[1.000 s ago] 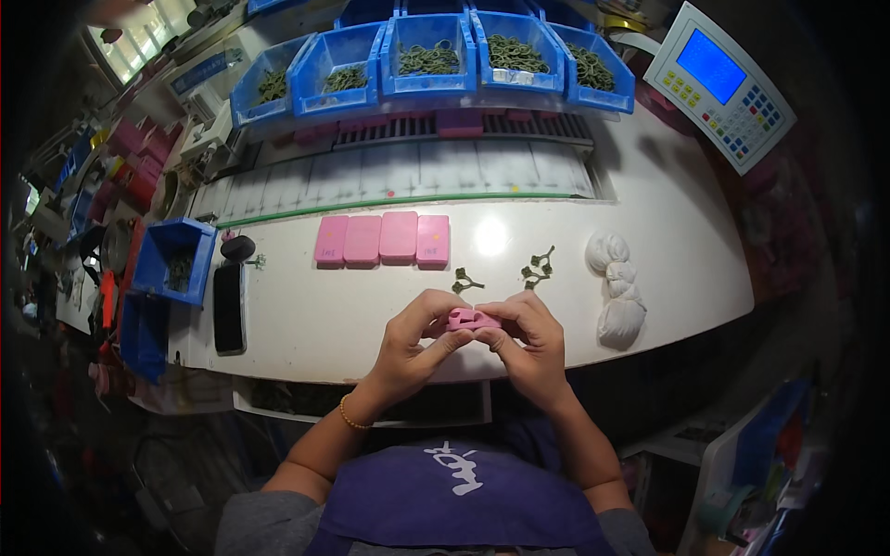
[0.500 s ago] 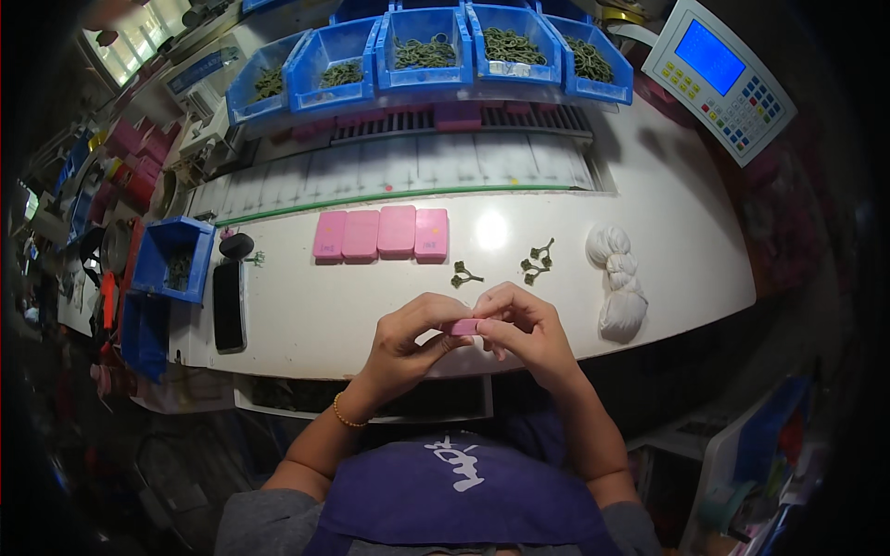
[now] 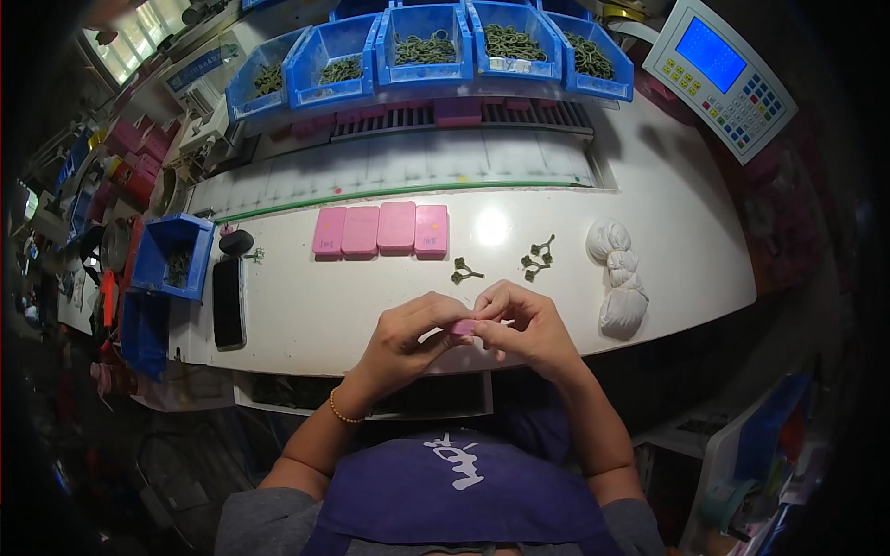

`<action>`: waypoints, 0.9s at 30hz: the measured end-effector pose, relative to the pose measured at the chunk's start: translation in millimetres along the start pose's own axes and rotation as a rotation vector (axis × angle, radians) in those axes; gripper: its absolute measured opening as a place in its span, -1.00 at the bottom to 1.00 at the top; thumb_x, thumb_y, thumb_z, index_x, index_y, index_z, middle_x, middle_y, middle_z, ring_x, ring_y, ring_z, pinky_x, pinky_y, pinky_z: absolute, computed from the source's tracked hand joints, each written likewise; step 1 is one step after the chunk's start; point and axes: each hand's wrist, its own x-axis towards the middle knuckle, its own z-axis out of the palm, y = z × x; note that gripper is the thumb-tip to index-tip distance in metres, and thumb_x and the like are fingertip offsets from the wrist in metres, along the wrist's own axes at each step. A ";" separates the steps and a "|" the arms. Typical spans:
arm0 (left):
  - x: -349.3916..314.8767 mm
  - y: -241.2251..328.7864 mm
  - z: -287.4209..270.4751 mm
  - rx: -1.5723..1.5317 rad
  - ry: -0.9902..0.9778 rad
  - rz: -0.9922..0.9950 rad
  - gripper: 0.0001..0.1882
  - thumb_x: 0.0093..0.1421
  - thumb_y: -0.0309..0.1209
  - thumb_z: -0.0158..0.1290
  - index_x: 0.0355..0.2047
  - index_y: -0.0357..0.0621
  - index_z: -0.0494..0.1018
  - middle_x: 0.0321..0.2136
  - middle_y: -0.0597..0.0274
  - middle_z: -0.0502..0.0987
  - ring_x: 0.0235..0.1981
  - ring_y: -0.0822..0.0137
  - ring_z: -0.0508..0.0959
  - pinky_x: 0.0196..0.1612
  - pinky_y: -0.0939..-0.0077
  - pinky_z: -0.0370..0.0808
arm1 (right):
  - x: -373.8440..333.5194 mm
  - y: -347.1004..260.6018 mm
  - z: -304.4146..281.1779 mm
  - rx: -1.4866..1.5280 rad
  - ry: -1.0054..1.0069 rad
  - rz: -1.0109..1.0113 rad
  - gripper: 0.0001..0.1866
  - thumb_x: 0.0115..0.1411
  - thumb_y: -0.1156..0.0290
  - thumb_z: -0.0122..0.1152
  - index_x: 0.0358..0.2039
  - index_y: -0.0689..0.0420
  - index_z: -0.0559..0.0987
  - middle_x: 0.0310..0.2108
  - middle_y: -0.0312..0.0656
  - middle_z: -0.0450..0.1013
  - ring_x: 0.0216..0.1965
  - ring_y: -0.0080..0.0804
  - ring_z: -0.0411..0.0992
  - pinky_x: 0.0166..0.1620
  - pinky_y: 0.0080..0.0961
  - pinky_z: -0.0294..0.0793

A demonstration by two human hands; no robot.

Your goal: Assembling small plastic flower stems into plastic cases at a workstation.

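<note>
A small pink block is held between both hands just over the table's front edge. My left hand grips its left end between thumb and fingers. From the other side, my right hand pinches its right end, and the fingers cover much of it. Beyond the hands lie several small dark green branched pieces: a forked one by itself and a cluster to its right. Farther left, a row of flat pink blocks stands side by side.
Blue bins of green pieces line the back, above a pale marked belt. At left are a black phone and a blue bin. A knotted white cloth bundle lies right, below a control panel.
The coloured dots on the pale belt have shifted left, and a green dot now shows at its right. Both hands keep hold of the pink block, with only slight finger movement.
</note>
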 end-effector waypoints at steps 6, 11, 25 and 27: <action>-0.2 -4.3 0.2 0.041 -0.014 0.047 -0.69 0.02 -0.69 0.19 -0.19 -0.20 0.53 -0.32 0.13 0.60 -0.31 0.17 0.62 -0.25 0.39 0.55 | -0.8 -0.8 7.4 -0.250 0.054 -0.035 -0.80 0.15 0.43 0.39 -0.29 0.16 0.52 -0.31 -0.30 0.46 -0.38 -0.69 0.40 -0.39 -0.72 0.37; -10.7 -9.2 -11.2 0.130 0.086 -0.096 -0.65 -0.02 -0.69 0.17 -0.18 -0.18 0.53 -0.27 0.12 0.61 -0.25 0.10 0.62 -0.15 0.32 0.56 | -5.4 19.7 -16.8 -0.352 0.135 -0.390 -0.92 0.09 0.65 0.12 -0.43 0.21 0.54 -0.40 -0.29 0.45 -0.37 -0.62 0.38 -0.37 -0.66 0.34; -28.3 -26.6 -76.3 0.558 -0.139 -0.300 -0.36 -0.05 -0.27 0.36 0.07 -0.13 0.46 0.02 0.01 0.47 0.07 -0.02 0.43 0.17 0.20 0.38 | 33.3 39.5 -6.1 -1.281 0.464 -0.545 -0.76 0.07 0.45 0.36 -0.22 0.17 0.63 -0.28 -0.19 0.48 -0.20 -0.19 0.37 -0.12 -0.25 0.37; -18.8 -21.8 -85.3 0.530 -0.133 -0.322 -0.40 -0.05 -0.26 0.35 0.02 -0.16 0.48 -0.04 0.03 0.50 0.01 0.00 0.46 0.12 0.23 0.41 | 33.8 44.0 -7.1 -1.315 0.446 -0.506 -0.81 0.06 0.47 0.34 -0.28 0.16 0.60 -0.28 -0.19 0.46 -0.19 -0.19 0.36 -0.08 -0.23 0.33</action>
